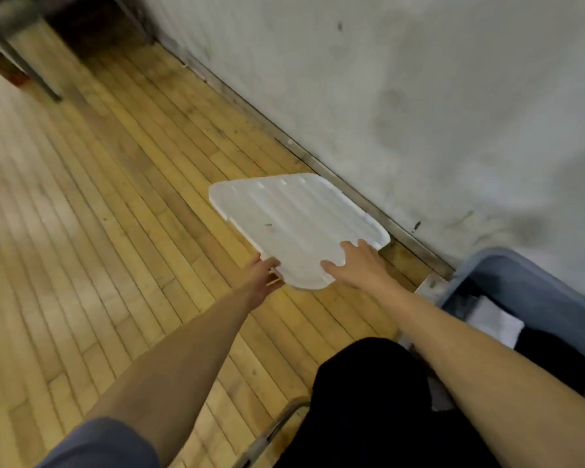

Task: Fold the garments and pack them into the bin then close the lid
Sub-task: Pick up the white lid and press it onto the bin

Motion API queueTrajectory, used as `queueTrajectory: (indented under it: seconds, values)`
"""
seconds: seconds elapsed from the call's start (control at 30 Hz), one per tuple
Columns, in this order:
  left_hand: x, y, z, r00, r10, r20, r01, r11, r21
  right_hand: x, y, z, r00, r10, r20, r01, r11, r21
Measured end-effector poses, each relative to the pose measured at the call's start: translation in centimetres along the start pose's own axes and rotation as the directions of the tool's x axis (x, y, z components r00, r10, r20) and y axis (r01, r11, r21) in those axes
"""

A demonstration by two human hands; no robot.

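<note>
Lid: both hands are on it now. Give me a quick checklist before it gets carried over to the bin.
1. Left hand grips the lid at its near left edge: ok.
2. Right hand rests on the lid's near right edge, fingers on top; firm grip: cannot tell.
3. Bin open to receive the lid: ok.
4. Garments inside the bin, white and dark ones: ok.
5. Garments sit below the rim: cannot tell; the bin is partly out of frame.
6. Floor between lid and bin unobstructed: ok.
</note>
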State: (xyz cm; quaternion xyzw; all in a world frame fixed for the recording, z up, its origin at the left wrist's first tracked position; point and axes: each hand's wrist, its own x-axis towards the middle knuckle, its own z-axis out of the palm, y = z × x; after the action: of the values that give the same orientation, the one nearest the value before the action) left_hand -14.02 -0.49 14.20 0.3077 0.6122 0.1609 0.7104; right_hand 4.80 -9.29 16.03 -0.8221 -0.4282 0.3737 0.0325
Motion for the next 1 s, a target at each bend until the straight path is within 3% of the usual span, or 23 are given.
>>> queueTrajectory:
  seconds: [0.1, 0.2, 0.3, 0.37, 0.53, 0.63, 0.73, 0.8, 0.9, 1.0]
  values:
    - [-3.6, 4.2, 2.8, 0.981, 0.181, 0.066, -0.184, 0.982, 0.048, -2.7, -2.7, -4.4, 0.994, -0.01, -0.107, 0.036, 0.969, 0.243]
    - [-7.1, 7.1, 6.1, 0.929, 0.339, 0.148, -0.35, 0.935, 0.058, -5.3, -5.3, -8.8, 0.98, 0.0, -0.198, 0.099, 0.867, 0.488]
    - [-9.8, 7.5, 9.2, 0.864, 0.486, 0.134, -0.504, 0.825, 0.256, -6.9, -7.2, -12.7, 0.965, 0.084, -0.25, 0.112, 0.728, 0.676]
    - [-11.6, 6.7, 10.8, 0.827, 0.537, 0.163, -0.555, 0.741, 0.378, -7.6, -7.6, -14.5, 0.973, 0.144, -0.181, 0.05, 0.633, 0.773]
    - [-15.3, 3.5, 12.7, 0.821, 0.488, 0.296, -0.57, 0.689, 0.448, -8.5, -4.1, -13.9, 0.93, 0.36, -0.077, -0.158, 0.577, 0.801]
    - [-17.2, 2.1, 13.7, 0.816, 0.48, 0.322, -0.578, 0.699, 0.422, -9.7, -1.9, -12.4, 0.885, 0.46, -0.071, -0.201, 0.514, 0.834]
    - [-17.9, 1.0, 14.2, 0.768, 0.5, 0.401, -0.638, 0.657, 0.401, -10.8, -0.7, -12.2, 0.861, 0.493, -0.126, -0.18, 0.527, 0.83]
    - [-17.8, 0.8, 14.2, 0.756, 0.454, 0.471, -0.624, 0.716, 0.313, -12.1, 0.5, -12.8, 0.845, 0.502, -0.184, -0.165, 0.572, 0.803]
    - [-17.0, 0.9, 14.4, 0.798, 0.316, 0.513, -0.451, 0.878, 0.161, -15.4, 3.6, -14.4, 0.792, 0.534, -0.295, -0.142, 0.632, 0.762]
    - [-15.7, 0.3, 15.5, 0.79, 0.263, 0.555, -0.48, 0.828, 0.29, -20.3, 8.4, -15.9, 0.709, 0.604, -0.365, -0.088, 0.589, 0.804]
